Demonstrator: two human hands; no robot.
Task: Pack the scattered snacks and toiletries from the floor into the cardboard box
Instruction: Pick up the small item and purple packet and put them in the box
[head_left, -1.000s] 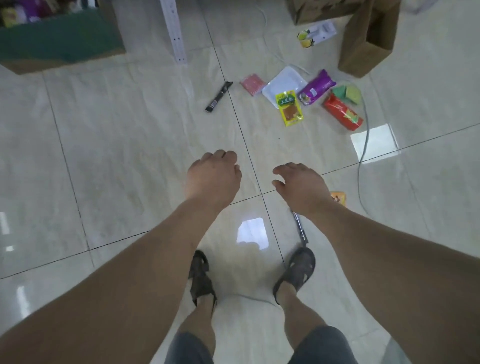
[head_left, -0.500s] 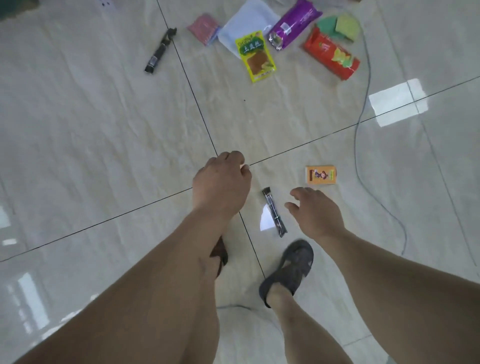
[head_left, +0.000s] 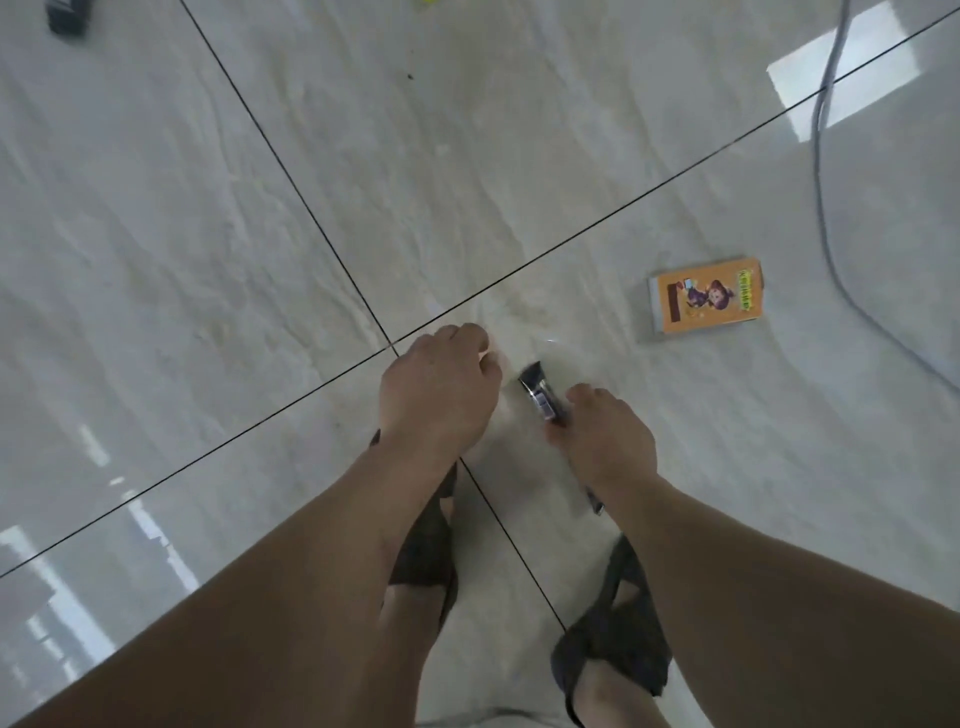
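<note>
A slim dark stick packet (head_left: 537, 392) lies on the pale tiled floor just ahead of my feet. My right hand (head_left: 610, 441) is down over its middle, thumb and fingers curled at its sides; its top end shows beyond my fingers and its lower tip shows by my wrist. My left hand (head_left: 436, 395) hovers just left of the packet with loosely curled fingers and holds nothing. A small orange carton (head_left: 706, 301) with a cartoon figure lies flat on the floor to the right. The cardboard box is out of view.
A grey cable (head_left: 821, 182) runs down the right side of the floor, past the orange carton. A black item (head_left: 65, 15) is cut off at the top left edge. My sandalled feet (head_left: 618, 649) stand right below the hands.
The view has dropped and closed in on the floor; the pile of snacks has left the frame. My right hand has come down onto the dark stick packet, and my left hand has moved beside it.
</note>
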